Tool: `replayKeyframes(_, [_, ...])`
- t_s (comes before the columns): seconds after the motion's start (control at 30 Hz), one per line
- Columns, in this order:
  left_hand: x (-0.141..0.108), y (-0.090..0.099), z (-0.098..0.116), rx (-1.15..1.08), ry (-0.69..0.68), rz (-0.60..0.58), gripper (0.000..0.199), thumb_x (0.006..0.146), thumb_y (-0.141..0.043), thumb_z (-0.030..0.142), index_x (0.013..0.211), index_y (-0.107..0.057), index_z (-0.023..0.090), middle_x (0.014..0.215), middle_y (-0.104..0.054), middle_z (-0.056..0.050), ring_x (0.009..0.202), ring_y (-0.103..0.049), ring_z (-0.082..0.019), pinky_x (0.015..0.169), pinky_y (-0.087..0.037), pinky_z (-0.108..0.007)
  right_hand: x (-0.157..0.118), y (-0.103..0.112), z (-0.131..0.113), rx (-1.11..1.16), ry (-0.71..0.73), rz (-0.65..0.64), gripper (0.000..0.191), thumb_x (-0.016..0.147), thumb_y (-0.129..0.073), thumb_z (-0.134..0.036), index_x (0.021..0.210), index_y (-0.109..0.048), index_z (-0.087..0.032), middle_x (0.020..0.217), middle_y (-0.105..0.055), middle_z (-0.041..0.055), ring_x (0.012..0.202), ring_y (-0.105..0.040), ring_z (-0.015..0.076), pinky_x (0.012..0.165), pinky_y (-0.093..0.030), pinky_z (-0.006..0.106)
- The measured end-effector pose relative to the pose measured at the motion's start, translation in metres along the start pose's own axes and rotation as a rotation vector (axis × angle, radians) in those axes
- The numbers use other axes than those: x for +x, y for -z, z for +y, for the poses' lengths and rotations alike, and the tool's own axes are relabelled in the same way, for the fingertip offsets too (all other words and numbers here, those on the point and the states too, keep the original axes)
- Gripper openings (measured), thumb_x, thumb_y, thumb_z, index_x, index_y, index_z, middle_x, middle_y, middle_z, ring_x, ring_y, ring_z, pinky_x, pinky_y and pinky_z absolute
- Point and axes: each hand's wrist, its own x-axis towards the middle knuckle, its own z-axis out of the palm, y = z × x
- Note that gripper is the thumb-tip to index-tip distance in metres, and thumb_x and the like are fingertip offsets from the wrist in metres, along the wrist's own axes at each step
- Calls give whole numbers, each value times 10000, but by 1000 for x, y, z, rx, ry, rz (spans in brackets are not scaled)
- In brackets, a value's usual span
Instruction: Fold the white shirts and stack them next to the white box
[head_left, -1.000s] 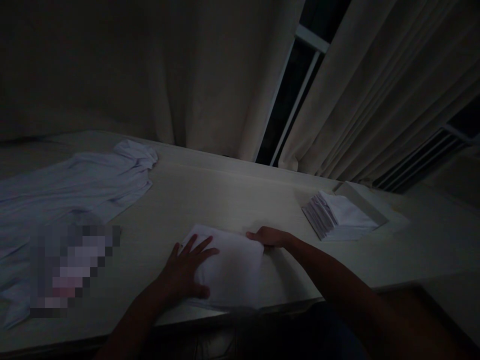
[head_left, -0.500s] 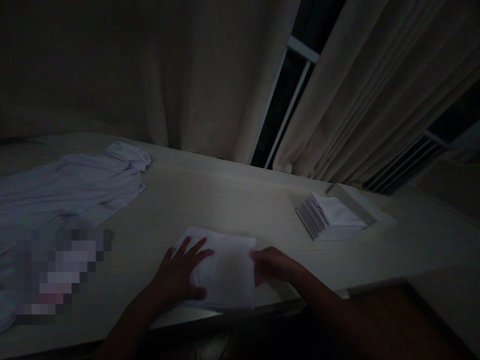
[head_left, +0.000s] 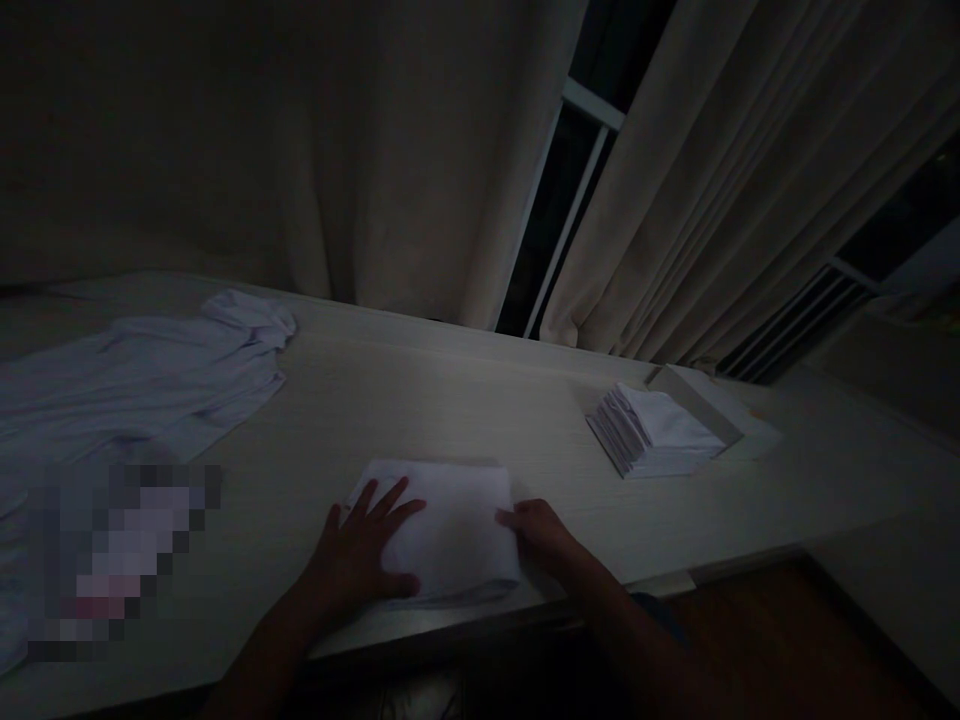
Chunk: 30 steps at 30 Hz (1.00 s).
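Note:
A folded white cloth (head_left: 457, 530) lies near the front edge of a pale tabletop. My left hand (head_left: 367, 550) rests flat on its left part, fingers spread and thumb toward the front. At the cloth's right edge, my right hand (head_left: 538, 530) is closed, with the thumb over the top and the other fingers curled beside or under the edge. Those curled fingers are partly hidden. The cloth's front right corner shows a rounded, layered fold.
On the left, a white garment (head_left: 172, 370) lies loosely spread, partly behind a pixelated patch. A stack of folded white cloths (head_left: 652, 430) stands at the right, against a pale open box (head_left: 697, 395). Long curtains (head_left: 427, 180) hang behind the pale table (head_left: 390, 390).
The cloth's right side has settled into a neater fold, its front right corner now rounded. My right hand still grips the edge, while the left stays spread on top. The view shifted slightly.

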Motion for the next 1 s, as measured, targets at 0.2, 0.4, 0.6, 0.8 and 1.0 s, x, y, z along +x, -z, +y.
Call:
replayKeyframes(0.2, [0, 0, 5, -7, 44, -45, 927, 646, -560, 743, 1455, -255, 411, 1597, -41, 15, 1440, 35, -423, 1044, -70, -759, -19, 1, -8, 61, -10, -16, 487, 694, -697, -577, 845, -630, -119, 780, -672, 91, 681, -630, 198, 594, -457, 302])
replayKeyframes(0.4, [0, -6, 12, 27, 68, 2, 979, 660, -538, 740, 1486, -168, 363, 1593, 18, 3, 1444, 38, -412, 1025, -78, -776, -38, -2, 16, -237, 25, 241, 594, 673, -762, -418, 1143, -503, -164, 820, -659, 45, 633, -623, 183, 532, -447, 278])
replayKeyframes(0.6, [1, -6, 11, 15, 75, 44, 921, 658, -572, 718, 1456, -295, 349, 1588, -130, -34, 1439, -85, -420, 1036, -76, -771, -41, -5, 33, -565, 222, 378, 490, 716, -710, -289, 1140, -517, -142, 809, -667, 54, 704, -643, 204, 618, -484, 301])
replayKeyframes(0.8, [17, 13, 14, -19, 69, 395, 743, 874, -327, 617, 1442, -329, 138, 1562, -253, -114, 1448, -192, -234, 1166, -227, -424, -53, -22, 15, -918, 618, 547, 536, 954, -405, -369, 1406, -369, -83, 1459, -382, 212, 1376, -315, 319, 1082, -322, 509])
replayKeyframes(1.0, [19, -13, 20, 138, 36, 399, 798, 851, -346, 650, 1450, -319, 123, 1555, -243, -166, 1447, -163, -316, 1158, -205, -501, -43, -48, 27, -1160, 790, 291, 804, 889, -534, -510, 1513, -185, -143, 1567, -148, 136, 1441, -55, 340, 1144, -162, 584])
